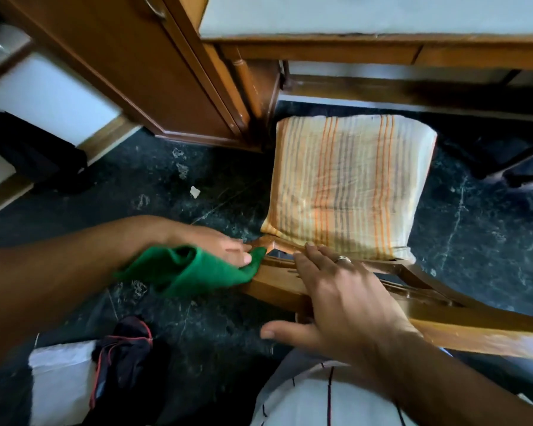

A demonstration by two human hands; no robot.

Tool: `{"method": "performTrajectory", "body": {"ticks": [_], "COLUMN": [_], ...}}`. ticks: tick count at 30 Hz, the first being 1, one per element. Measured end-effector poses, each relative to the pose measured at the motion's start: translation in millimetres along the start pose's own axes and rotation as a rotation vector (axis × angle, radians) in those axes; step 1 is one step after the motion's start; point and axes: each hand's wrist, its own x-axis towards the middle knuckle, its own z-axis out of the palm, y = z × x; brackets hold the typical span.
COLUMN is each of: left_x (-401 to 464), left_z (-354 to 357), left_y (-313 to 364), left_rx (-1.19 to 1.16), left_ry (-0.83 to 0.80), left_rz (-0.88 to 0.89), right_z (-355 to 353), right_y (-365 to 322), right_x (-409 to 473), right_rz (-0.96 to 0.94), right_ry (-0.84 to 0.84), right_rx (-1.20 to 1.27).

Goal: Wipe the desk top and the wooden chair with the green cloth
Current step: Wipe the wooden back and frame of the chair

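Note:
The wooden chair (pixel 437 305) stands below me, its curved backrest nearest, its seat under a striped orange and cream cushion (pixel 345 186). My left hand (pixel 210 241) grips the green cloth (pixel 185 269) and presses its tip against the left back corner of the chair frame. My right hand (pixel 336 296), with a ring on one finger, lies flat over the top rail of the backrest, fingers spread, thumb hanging below the rail. The desk top (pixel 366 13), pale with a wooden edge, runs across the top of the view beyond the chair.
A tall wooden cabinet (pixel 154 75) stands to the left of the desk. The dark marble floor (pixel 154 192) has small white scraps (pixel 194 192). A black bag (pixel 34 152) leans at the far left. Dark clothing (pixel 126 358) and white paper (pixel 59 379) lie at the bottom left.

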Motion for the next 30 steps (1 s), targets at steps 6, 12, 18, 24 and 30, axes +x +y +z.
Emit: {"method": "performTrajectory", "body": {"ticks": [6, 12, 18, 24, 30], "left_x": [-35.9, -19.3, -30.6, -102.0, -146.0], "left_z": [35.8, -10.1, -52.0, -106.7, -166.6], "left_y": [6.5, 15.1, 34.3, 56.9, 116.0], "left_rx": [-0.043, -0.178, 0.172, 0.253, -0.175], "left_ry": [0.464, 0.217, 0.119, 0.223, 0.412], "left_rz": [0.065, 0.179, 0.121, 0.173, 0.380], "right_z": [-1.2, 0.6, 4.7, -23.5, -98.0], "right_y": [-3.7, -47.1, -56.9, -45.2, 71.8], "right_x": [-13.3, 13.1, 35.4, 22.9, -47.7], "right_rz": [-0.074, 0.266, 0.317, 0.135, -0.073], "right_ry": [0.165, 0.068, -0.043, 0.086, 0.018], "right_rx": [0.187, 0.216, 0.381, 1.305, 1.732]}}
